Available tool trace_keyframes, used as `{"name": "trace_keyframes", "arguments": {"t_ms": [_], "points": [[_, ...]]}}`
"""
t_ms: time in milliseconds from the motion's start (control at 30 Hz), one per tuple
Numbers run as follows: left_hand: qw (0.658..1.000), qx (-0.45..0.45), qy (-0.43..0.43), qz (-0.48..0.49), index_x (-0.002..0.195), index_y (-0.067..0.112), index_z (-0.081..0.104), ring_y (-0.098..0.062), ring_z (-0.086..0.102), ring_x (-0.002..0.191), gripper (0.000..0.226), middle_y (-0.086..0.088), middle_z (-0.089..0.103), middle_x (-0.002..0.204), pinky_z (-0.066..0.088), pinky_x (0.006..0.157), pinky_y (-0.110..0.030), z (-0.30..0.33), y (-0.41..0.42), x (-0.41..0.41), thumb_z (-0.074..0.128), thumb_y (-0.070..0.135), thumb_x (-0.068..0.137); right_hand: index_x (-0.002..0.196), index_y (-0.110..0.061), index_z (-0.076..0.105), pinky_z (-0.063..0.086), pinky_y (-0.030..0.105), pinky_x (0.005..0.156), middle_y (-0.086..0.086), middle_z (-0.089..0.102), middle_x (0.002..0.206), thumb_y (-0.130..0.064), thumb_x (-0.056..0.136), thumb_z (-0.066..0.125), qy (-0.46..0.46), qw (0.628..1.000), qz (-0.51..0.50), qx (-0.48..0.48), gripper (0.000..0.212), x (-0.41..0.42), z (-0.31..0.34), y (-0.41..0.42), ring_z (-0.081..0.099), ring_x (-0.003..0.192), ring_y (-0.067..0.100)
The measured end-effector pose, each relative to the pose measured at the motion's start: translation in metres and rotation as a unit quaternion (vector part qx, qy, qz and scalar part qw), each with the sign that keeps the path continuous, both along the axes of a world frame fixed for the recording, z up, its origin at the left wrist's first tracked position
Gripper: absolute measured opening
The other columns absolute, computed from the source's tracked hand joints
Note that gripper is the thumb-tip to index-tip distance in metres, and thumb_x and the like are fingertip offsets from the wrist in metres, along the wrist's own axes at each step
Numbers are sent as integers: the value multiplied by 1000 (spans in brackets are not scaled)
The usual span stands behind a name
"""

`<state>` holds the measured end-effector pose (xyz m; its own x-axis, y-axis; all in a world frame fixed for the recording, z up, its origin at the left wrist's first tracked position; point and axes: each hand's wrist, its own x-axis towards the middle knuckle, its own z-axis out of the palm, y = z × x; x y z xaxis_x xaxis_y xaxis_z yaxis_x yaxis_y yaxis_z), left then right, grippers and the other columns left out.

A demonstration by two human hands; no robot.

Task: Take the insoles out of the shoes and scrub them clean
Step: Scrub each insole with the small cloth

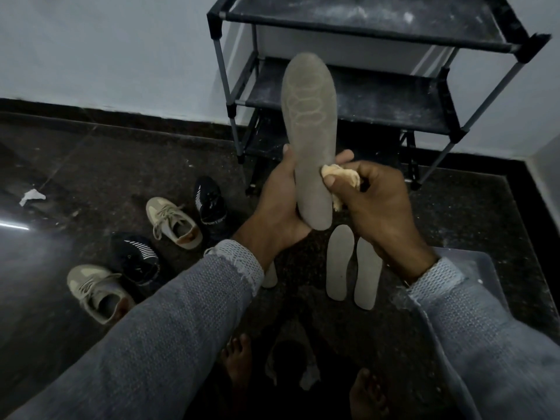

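Note:
My left hand [280,201] grips the heel end of a grey insole [310,122] held upright, toe pointing up, in the middle of the view. My right hand [375,201] pinches a crumpled yellowish cloth [342,177] against the insole's right edge. Two more grey insoles [353,265] lie side by side on the dark floor below my hands. The tip of a third insole [269,277] peeks out behind my left sleeve. To the left stand two beige sneakers [172,222] [97,291] and two black shoes [210,204] [136,257].
A black, dusty shoe rack [394,101] stands against the white wall behind the insole. A clear plastic bin [472,268] sits at the right under my right arm. A scrap of paper [31,197] lies at far left. My bare feet [239,362] are at the bottom.

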<state>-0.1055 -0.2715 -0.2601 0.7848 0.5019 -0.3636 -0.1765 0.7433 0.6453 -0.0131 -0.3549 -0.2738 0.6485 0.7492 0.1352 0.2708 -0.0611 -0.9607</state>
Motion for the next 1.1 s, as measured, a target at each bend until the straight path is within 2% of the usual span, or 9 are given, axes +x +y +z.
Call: {"name": "trace_keyframes", "arguments": {"t_ms": [133, 300, 400, 500, 600, 700, 800, 967, 1100], "points": [[999, -32, -2, 13, 116, 2, 55, -23, 59, 107, 71, -13, 64, 110, 49, 89, -34, -1, 6, 0, 16, 58, 99, 83, -17, 72, 42, 9, 64, -4, 65, 81, -21, 86, 71, -133, 990, 14, -35, 5, -13, -3, -3, 58, 77, 5], [998, -48, -28, 22, 141, 3, 40, -24, 48, 126, 74, -12, 62, 120, 38, 104, -37, -4, 15, -4, 15, 58, 98, 85, -11, 75, 48, 20, 61, -4, 69, 75, -20, 86, 70, -110, 982, 147, -45, 10, -29, 10, -8, 62, 68, 9], [998, -61, -20, -4, 120, 0, 56, -25, 62, 107, 76, -12, 67, 107, 50, 89, -37, 0, 8, -4, 16, 61, 97, 85, -15, 73, 47, 14, 60, -12, 65, 76, -20, 87, 69, -143, 986, 84, -34, 6, -21, 6, -6, 61, 67, 2], [997, -71, -6, 1, 107, 1, 61, -25, 70, 81, 73, -14, 68, 100, 59, 70, -33, 3, 1, -2, 21, 60, 98, 92, -15, 73, 50, 20, 67, -6, 64, 83, -20, 87, 69, -195, 980, 15, -28, 8, -9, 1, 0, 61, 75, 3], [997, -72, -7, 24, 115, 0, 58, -26, 65, 99, 74, -14, 65, 103, 54, 84, -37, 0, 7, -4, 19, 60, 97, 89, -14, 73, 44, 12, 64, -11, 64, 80, -19, 88, 69, -171, 983, 59, -31, 7, -16, 4, 1, 60, 72, 0], [997, -69, -11, 39, 133, 0, 47, -26, 51, 125, 75, -14, 64, 109, 41, 99, -36, -4, 14, -5, 17, 59, 98, 87, -15, 73, 47, 15, 61, -10, 68, 77, -16, 86, 70, -121, 975, 181, -44, 4, -25, 10, -4, 62, 67, 2], [997, -73, -17, 22, 129, -2, 50, -26, 54, 122, 77, -14, 64, 109, 42, 100, -36, -2, 11, -4, 19, 61, 97, 91, -16, 74, 49, 15, 64, -13, 68, 80, -16, 85, 71, -129, 975, 175, -34, 6, -20, 10, -4, 63, 72, 2], [998, -69, 2, 12, 112, 1, 60, -25, 68, 90, 74, -13, 69, 98, 56, 79, -34, 2, 4, -2, 20, 61, 97, 92, -16, 72, 47, 11, 65, -10, 65, 84, -19, 88, 69, -164, 985, 43, -15, 6, -14, 1, 2, 62, 77, 1], [996, -70, -15, 47, 129, 0, 50, -25, 53, 123, 75, -14, 66, 106, 42, 101, -35, -2, 12, -4, 16, 59, 98, 89, -19, 72, 49, 15, 64, -12, 70, 81, -16, 87, 69, -106, 984, 139, -25, 5, -27, 8, 1, 64, 75, 2]]}}
